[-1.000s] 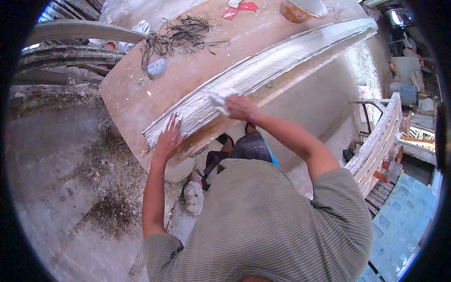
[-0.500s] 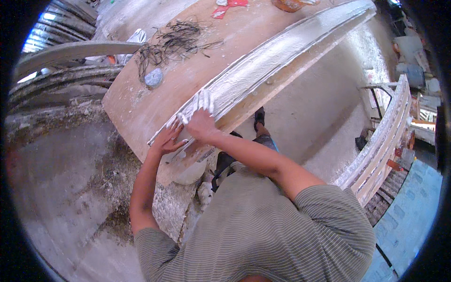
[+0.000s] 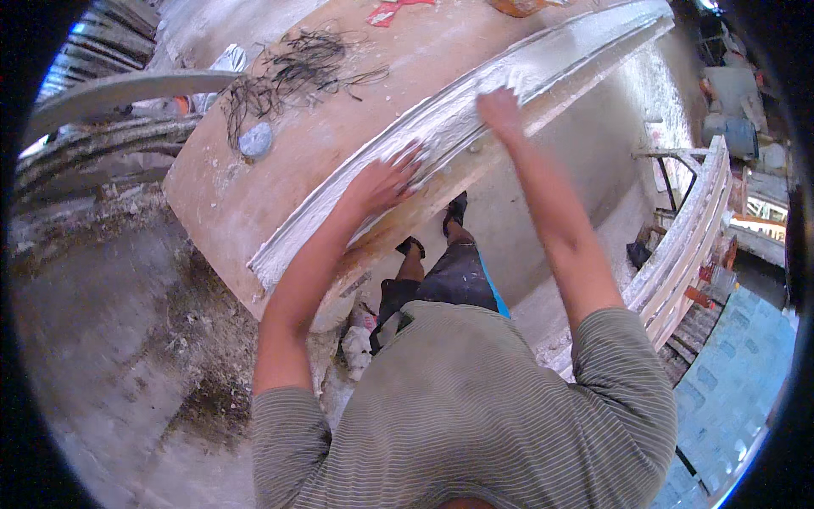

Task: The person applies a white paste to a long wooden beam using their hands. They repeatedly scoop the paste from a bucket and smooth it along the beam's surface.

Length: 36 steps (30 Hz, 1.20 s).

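Observation:
A long, gently curved moulding [image 3: 309,222] coated in wet-looking white plaster lies diagonally along the table edge. My left hand [image 3: 386,181] is over its middle stretch, fingers spread and slightly blurred, with nothing held. Farther up the moulding, my right hand [image 3: 498,109] lies against the white surface. Its fingers are whitened and smeared by motion; they look stretched out flat, and no tool shows in them.
On the broad brownish tabletop [image 3: 199,182] lie a tangle of dark wire or fibre [image 3: 297,72], a pale round lump [image 3: 255,140] and a red scrap [image 3: 398,10]. A curved, whitened frame [image 3: 678,246] stands at the right, beside light-blue sheets [image 3: 729,373].
Both hands have moved up and right along the moulding from its near end. The right hand has travelled farther, so the hands are now well apart.

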Motion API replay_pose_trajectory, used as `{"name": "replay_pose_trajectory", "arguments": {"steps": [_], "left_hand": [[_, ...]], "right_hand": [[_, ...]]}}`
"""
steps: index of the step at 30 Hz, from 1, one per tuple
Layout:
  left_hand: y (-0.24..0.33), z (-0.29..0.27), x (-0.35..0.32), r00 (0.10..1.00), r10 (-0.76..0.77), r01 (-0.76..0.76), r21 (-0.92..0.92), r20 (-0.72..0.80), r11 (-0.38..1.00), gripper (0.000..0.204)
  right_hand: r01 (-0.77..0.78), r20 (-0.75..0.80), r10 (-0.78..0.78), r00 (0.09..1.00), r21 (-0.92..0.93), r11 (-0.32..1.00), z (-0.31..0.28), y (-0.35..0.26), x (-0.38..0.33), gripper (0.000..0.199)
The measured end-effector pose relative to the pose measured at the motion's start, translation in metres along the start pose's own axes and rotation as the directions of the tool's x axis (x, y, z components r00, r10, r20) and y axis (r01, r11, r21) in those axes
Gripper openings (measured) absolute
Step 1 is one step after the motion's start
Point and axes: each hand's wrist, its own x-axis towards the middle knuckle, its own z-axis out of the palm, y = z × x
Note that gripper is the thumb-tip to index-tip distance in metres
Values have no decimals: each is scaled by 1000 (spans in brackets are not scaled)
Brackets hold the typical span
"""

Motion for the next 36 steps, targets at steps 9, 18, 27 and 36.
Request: {"name": "replay_pose_trajectory", "arguments": {"steps": [9, 18, 27, 36], "left_hand": [[11, 6, -136, 907, -260, 230, 127, 330, 965, 44], [27, -25, 111, 984, -117, 102, 112, 134, 988, 45], [46, -36, 473, 999, 15, -11, 118, -37, 993, 45], [43, -43, 487, 991, -136, 136, 57, -1, 989, 55]], "right_hand": [[426, -197, -378, 904, 433, 794, -70, -146, -181, 65], [-215, 144, 169, 975, 413, 885, -73, -20, 23, 71], [146, 130, -145, 981, 5, 989, -87, 278, 234, 39], [67, 4, -69, 998, 202, 977, -51, 338, 211, 36]]}}
